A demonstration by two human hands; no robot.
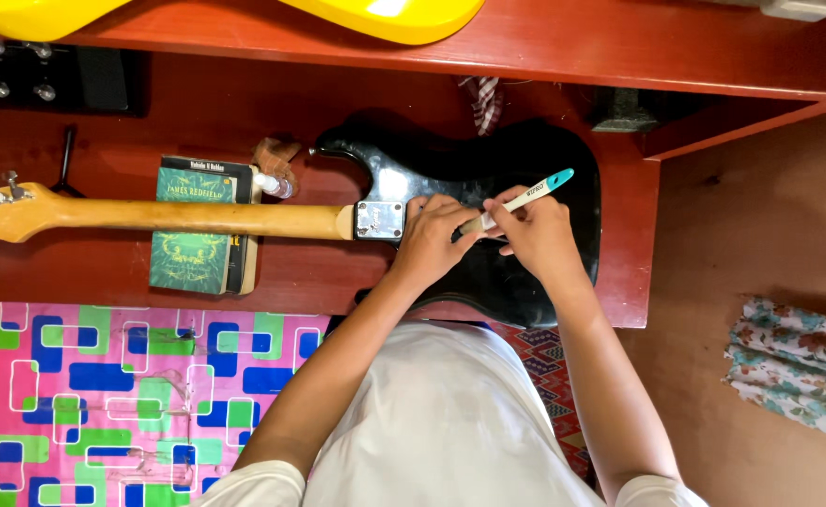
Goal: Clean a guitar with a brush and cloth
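In the head view, a black electric guitar (pixel 525 272) is lying face down on a red wooden table (pixel 300 272), its body toward the right end and its pale wooden neck (pixel 197 218) stretching out to the left. A silver metal plate (pixel 380 220) is sitting where the neck joins the body.

The left hand (pixel 430 239) is resting on the back of the guitar body just right of the plate, fingers curled down against the black surface and touching the lower end of a toothbrush (pixel 524 198). The right hand (pixel 540 235) is gripping that white toothbrush, fingers closed around its handle, with the teal end sticking up and to the right above the knuckles. The two hands are meeting over the middle of the body; the brush's head is hiding between them, so whether it is touching the guitar cannot be told.

A green book (pixel 192 225) is lying under the neck, propping it. A small bottle (pixel 274 184) is lying just above the neck beside the book. Part of a yellow guitar (pixel 403 14) is showing on the upper shelf. A patterned mat (pixel 103 394) in pink, green and blue is covering the floor at the lower left, and a folded floral cloth (pixel 793 361) is lying well apart at the right.
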